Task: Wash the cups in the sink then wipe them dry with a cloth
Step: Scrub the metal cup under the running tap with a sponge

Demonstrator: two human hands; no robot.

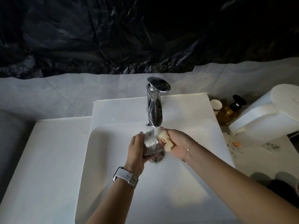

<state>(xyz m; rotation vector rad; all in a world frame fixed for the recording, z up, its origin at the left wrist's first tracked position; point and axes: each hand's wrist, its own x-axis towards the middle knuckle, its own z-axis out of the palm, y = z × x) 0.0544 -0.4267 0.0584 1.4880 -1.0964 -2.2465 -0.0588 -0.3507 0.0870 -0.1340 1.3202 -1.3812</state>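
Observation:
My left hand [137,151] grips a clear glass cup [151,143], tilted, over the white sink [113,159]. Water runs from the chrome tap [154,110] onto the cup's rim. Right beside it, my right hand [176,143] holds a pale yellow sponge [165,139] against the cup's right side. The chrome drain [157,158] shows just under the cup. A white watch sits on my left wrist.
A paper cup [216,105] and an amber pump bottle [229,112] stand right of the sink, next to a white toilet tank [267,113]. A white counter [45,159] stretches left. Black plastic sheeting covers the wall behind.

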